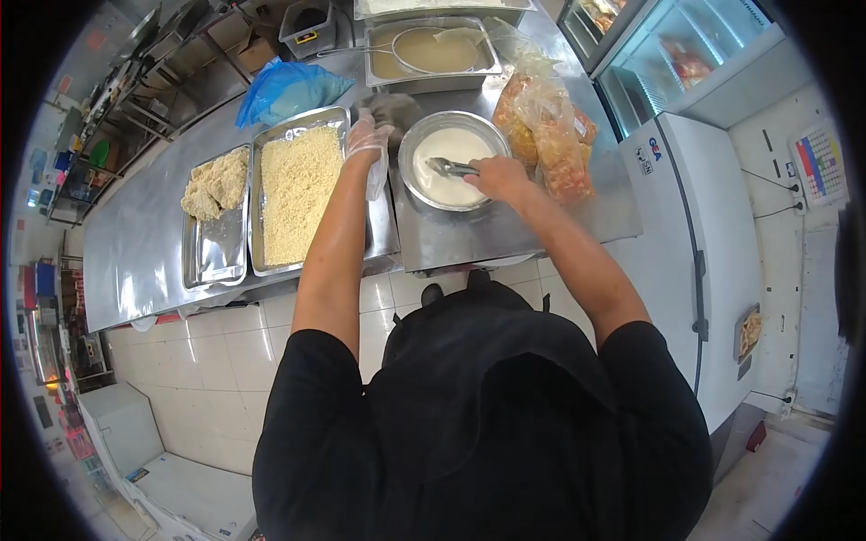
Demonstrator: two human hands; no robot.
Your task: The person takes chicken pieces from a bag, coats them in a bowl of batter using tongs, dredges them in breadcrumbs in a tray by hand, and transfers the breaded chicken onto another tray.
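My right hand (502,178) is closed around metal tongs (448,168), whose tips dip into white batter (451,194) in a round steel bowl (408,185). A loose clear plastic glove covers my left hand (368,140), which is at the right rim of a steel tray (256,212) filled with pale crumbs (299,194). Its fingers are blurred, so their grip is unclear. Just beyond them is a smeared greyish-brown thing (394,110) that I cannot make out. Left of the crumbs, a smaller tray (215,257) bears crumb-coated pieces (215,185).
Clear bags of orange-tinted raw pieces (559,149) lie right of the bowl. Behind it stands a deep pan (433,83) of cloudy liquid with a wire strainer (397,50). A blue plastic bag (290,90) sits behind the trays. A white chest freezer (663,243) borders the steel table (135,243).
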